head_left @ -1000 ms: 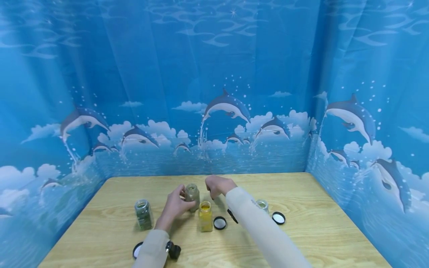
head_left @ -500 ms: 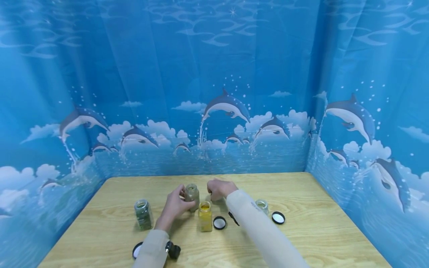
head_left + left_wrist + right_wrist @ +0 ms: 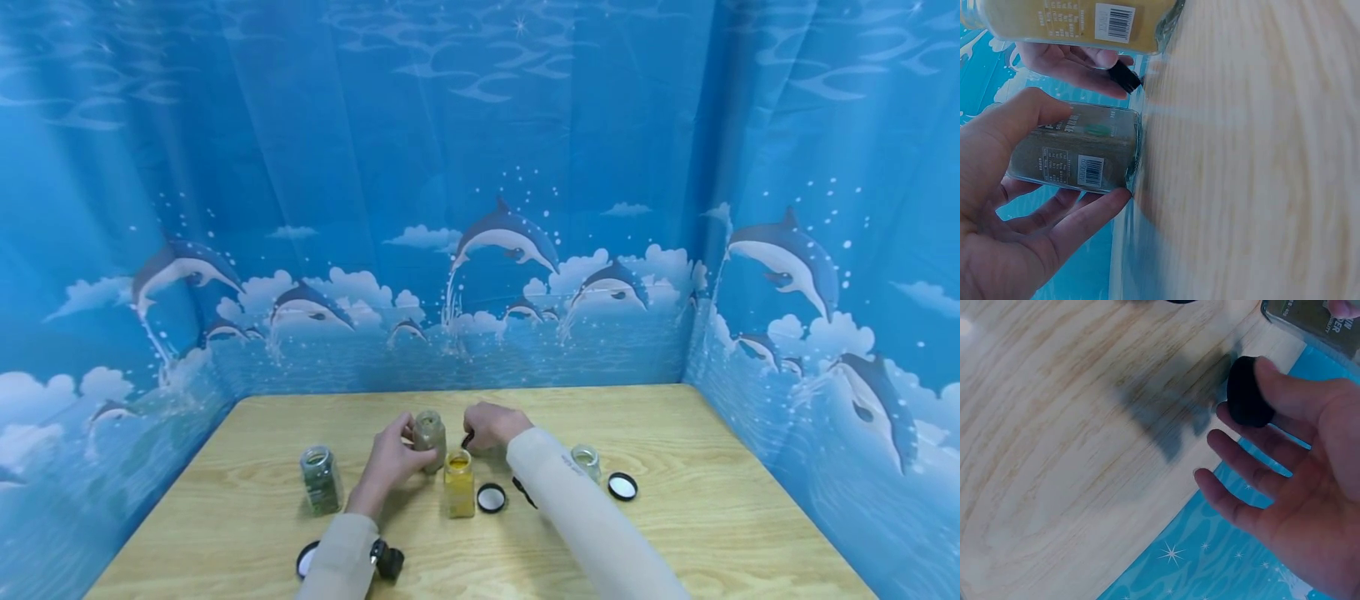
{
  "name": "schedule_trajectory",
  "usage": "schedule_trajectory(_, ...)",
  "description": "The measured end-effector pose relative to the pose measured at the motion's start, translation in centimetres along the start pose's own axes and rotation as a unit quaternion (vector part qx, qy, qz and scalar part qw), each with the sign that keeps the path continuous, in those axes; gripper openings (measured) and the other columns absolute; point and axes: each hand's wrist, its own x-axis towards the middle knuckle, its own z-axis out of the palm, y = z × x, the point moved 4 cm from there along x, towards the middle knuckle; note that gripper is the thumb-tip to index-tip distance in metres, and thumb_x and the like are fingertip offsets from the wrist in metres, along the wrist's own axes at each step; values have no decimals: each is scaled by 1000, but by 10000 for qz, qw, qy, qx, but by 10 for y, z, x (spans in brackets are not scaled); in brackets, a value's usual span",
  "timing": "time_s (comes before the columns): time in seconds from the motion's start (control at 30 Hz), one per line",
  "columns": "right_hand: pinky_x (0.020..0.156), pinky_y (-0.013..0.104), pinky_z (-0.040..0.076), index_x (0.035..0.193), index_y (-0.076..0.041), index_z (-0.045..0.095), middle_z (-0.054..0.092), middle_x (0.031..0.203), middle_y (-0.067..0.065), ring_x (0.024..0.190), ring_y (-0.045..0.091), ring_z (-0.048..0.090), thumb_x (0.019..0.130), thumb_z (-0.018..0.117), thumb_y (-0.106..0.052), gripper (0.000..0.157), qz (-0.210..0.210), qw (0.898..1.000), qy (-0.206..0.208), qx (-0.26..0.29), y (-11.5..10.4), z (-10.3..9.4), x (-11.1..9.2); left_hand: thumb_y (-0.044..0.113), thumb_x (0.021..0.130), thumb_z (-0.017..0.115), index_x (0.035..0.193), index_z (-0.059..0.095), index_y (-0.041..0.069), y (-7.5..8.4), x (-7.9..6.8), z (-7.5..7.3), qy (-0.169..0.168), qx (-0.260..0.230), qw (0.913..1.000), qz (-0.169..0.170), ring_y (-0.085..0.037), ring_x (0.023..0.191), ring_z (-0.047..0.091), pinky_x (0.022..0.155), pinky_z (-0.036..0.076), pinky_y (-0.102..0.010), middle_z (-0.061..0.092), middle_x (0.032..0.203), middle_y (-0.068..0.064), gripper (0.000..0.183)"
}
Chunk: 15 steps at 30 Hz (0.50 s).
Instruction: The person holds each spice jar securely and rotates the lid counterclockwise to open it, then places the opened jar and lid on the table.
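Note:
My left hand [image 3: 396,458] grips a glass spice jar [image 3: 430,435] of brownish-grey powder, thumb on one side and fingers on the other. The jar stands upright and uncapped on the table. To its right, my right hand [image 3: 497,425] pinches a black lid [image 3: 1249,394] between thumb and index finger, the other fingers spread loosely. The lid is tilted on edge, close over the tabletop in the left wrist view. Just in front of the gripped jar stands an uncapped jar of yellow powder [image 3: 459,487].
An uncapped jar of green flakes [image 3: 322,483] stands at left, and another glass jar [image 3: 587,460] is partly behind the right sleeve. Black lids lie beside the yellow jar [image 3: 491,498], at right [image 3: 622,487] and by the left sleeve [image 3: 303,560]. A dolphin-print curtain [image 3: 480,208] borders the table.
My right hand has shifted slightly right and nearer to me, and the black lid's edge now shows below its fingers. The left hand and its jar have stayed in place.

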Motion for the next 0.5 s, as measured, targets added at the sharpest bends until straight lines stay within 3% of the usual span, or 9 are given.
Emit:
schedule_trajectory(0.07, 51, 24, 38, 84, -16, 68, 56, 70, -7, 60, 8, 47, 83, 71, -24, 8, 50, 9999, 16, -105, 0, -1, 0, 15, 67, 82, 85, 51, 12, 0, 0, 0, -7, -21, 10000, -23, -20, 84, 61, 65, 51, -27, 62, 93, -8, 36)
schedule_trajectory(0.13, 61, 26, 48, 101, -18, 70, 66, 92, -6, 76, 8, 57, 82, 73, -22, 20, 80, 9998, -1, -182, -1, -1, -2, 15, 67, 82, 85, 51, 12, 0, 0, 0, -10, -54, 10000, -6, -20, 84, 61, 65, 52, -28, 62, 92, -8, 36)
schedule_trajectory(0.23, 75, 30, 54, 115, -24, 66, 65, 115, -5, 97, 11, 60, 81, 74, -21, 35, 139, 9996, -62, -220, -2, -2, -4, 14, 66, 83, 84, 51, 12, 1, 0, 0, -5, -66, 10000, 60, -20, 83, 61, 65, 52, -28, 62, 92, -8, 36)
schedule_trajectory(0.5, 68, 31, 52, 104, -25, 68, 64, 104, -7, 88, 11, 57, 77, 78, -15, 31, 383, 9990, -142, -173, 0, -3, -6, 14, 66, 83, 84, 51, 12, 0, 0, 0, 13, -57, 10000, 47, -20, 83, 61, 64, 52, -28, 62, 91, -8, 36)
